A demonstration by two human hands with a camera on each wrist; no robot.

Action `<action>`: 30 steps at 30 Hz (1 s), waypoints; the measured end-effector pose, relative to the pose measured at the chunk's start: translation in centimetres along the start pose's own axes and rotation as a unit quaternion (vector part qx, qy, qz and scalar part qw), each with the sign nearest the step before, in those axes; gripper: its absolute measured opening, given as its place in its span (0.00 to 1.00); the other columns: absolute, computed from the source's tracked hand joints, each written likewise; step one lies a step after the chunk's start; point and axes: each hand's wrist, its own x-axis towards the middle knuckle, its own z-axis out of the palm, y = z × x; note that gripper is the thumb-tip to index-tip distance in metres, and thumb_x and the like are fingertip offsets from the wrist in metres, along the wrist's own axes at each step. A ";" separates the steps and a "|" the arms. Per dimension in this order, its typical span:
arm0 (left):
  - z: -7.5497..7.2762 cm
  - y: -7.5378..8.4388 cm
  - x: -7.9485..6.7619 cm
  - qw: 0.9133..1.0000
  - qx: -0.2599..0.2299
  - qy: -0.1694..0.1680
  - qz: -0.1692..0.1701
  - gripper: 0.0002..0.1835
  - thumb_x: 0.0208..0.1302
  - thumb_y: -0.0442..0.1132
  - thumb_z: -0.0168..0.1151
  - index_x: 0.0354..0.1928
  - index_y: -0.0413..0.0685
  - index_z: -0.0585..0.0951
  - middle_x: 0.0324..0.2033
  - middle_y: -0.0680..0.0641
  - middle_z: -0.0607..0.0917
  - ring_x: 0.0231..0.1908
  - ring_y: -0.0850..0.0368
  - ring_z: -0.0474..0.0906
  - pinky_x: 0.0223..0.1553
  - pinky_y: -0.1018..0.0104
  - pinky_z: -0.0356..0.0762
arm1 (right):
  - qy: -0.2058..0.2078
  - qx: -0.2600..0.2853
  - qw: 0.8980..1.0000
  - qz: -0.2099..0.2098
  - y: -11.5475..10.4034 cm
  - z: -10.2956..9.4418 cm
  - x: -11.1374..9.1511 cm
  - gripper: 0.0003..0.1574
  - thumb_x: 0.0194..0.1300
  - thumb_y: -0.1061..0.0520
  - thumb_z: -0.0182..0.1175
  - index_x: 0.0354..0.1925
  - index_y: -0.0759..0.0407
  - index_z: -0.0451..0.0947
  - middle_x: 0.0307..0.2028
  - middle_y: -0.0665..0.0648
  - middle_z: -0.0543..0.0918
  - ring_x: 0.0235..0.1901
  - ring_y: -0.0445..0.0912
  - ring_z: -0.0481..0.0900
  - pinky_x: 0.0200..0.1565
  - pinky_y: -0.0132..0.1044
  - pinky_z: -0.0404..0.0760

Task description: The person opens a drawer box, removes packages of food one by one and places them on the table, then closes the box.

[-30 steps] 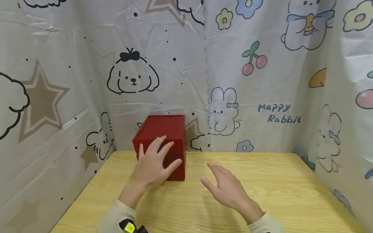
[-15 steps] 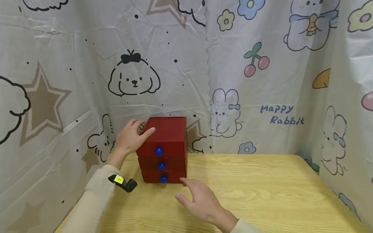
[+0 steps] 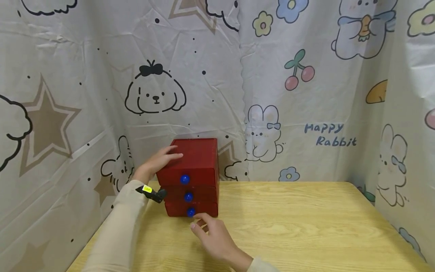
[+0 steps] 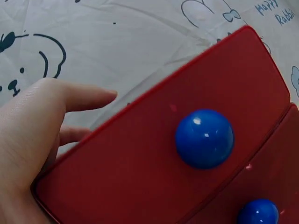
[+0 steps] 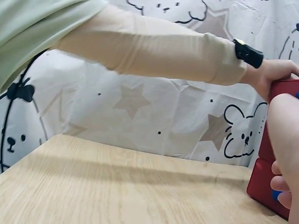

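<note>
A small red drawer cabinet with three stacked drawers stands at the back of the table. Each drawer has a round blue knob; the top knob shows large in the left wrist view. My left hand rests on the cabinet's upper left edge, thumb and fingers reaching over its top. Just below the bottom drawer, my right hand has its index fingertip right at the bottom knob, the thumb lower and apart from it. In the right wrist view, its bent fingers partly hide that knob.
The light wood table stretches to the right of the cabinet. A patterned cloth hangs close behind the cabinet and along both sides. A black wrist camera sits on the left sleeve, near the cabinet's left side.
My left hand has moved from in front of the drawers to the cabinet's upper left edge. My right hand has moved left to the bottom knob, its fingers bending. The drawers stay closed.
</note>
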 end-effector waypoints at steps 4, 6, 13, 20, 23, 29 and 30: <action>0.1 -0.6 -0.1 0.998 -0.048 -0.012 -0.025 0.43 0.73 0.55 0.61 0.83 0.55 0.55 0.79 0.37 0.52 0.72 0.33 0.56 0.70 0.34 0.57 | 0.028 0.079 0.995 0.048 -0.4 0.2 1.6 0.21 0.80 0.48 0.55 0.56 0.62 0.81 0.37 0.50 0.85 0.35 0.49 0.84 0.36 0.39 0.82; 0.1 -0.8 0.0 0.997 -0.074 -0.013 -0.034 0.43 0.73 0.53 0.62 0.83 0.58 0.54 0.79 0.36 0.52 0.69 0.33 0.61 0.67 0.35 0.63 | 0.036 0.110 0.991 0.071 -0.5 0.4 2.6 0.23 0.81 0.47 0.54 0.56 0.64 0.81 0.37 0.52 0.86 0.35 0.50 0.84 0.36 0.43 0.82; 0.2 -1.3 0.0 0.990 -0.126 0.002 -0.057 0.43 0.70 0.52 0.66 0.82 0.63 0.58 0.77 0.37 0.56 0.64 0.35 0.68 0.58 0.41 0.75 | 0.039 0.251 0.955 0.151 -1.1 1.4 6.3 0.30 0.79 0.41 0.54 0.57 0.67 0.79 0.35 0.55 0.85 0.32 0.45 0.82 0.35 0.38 0.80; 0.6 -1.5 0.2 0.990 -0.126 0.008 -0.059 0.41 0.69 0.53 0.66 0.81 0.65 0.61 0.77 0.39 0.57 0.66 0.35 0.65 0.63 0.38 0.70 | 0.072 0.367 0.903 0.210 -2.2 1.4 9.4 0.35 0.74 0.36 0.59 0.57 0.66 0.79 0.38 0.56 0.85 0.32 0.44 0.82 0.34 0.32 0.80; 0.6 -1.3 0.2 0.989 -0.133 0.005 -0.063 0.41 0.69 0.52 0.66 0.81 0.65 0.61 0.77 0.39 0.57 0.66 0.34 0.66 0.62 0.37 0.71 | 0.085 0.378 0.895 0.218 -2.6 1.5 10.3 0.38 0.73 0.33 0.59 0.55 0.67 0.81 0.40 0.57 0.87 0.32 0.43 0.83 0.34 0.30 0.80; 0.2 -1.2 0.2 0.986 -0.154 -0.012 -0.060 0.41 0.70 0.50 0.66 0.82 0.63 0.60 0.77 0.37 0.57 0.63 0.35 0.70 0.54 0.43 0.79 | 0.107 0.404 0.880 0.226 -3.1 2.4 11.3 0.38 0.72 0.31 0.59 0.49 0.65 0.84 0.34 0.54 0.87 0.27 0.39 0.82 0.29 0.27 0.79; 0.1 -1.3 0.2 0.986 -0.158 -0.013 -0.060 0.41 0.70 0.49 0.66 0.81 0.63 0.60 0.77 0.37 0.57 0.62 0.35 0.70 0.52 0.44 0.80 | 0.107 0.406 0.879 0.226 -3.1 2.5 11.4 0.37 0.72 0.31 0.59 0.48 0.64 0.84 0.33 0.53 0.87 0.26 0.39 0.81 0.28 0.27 0.78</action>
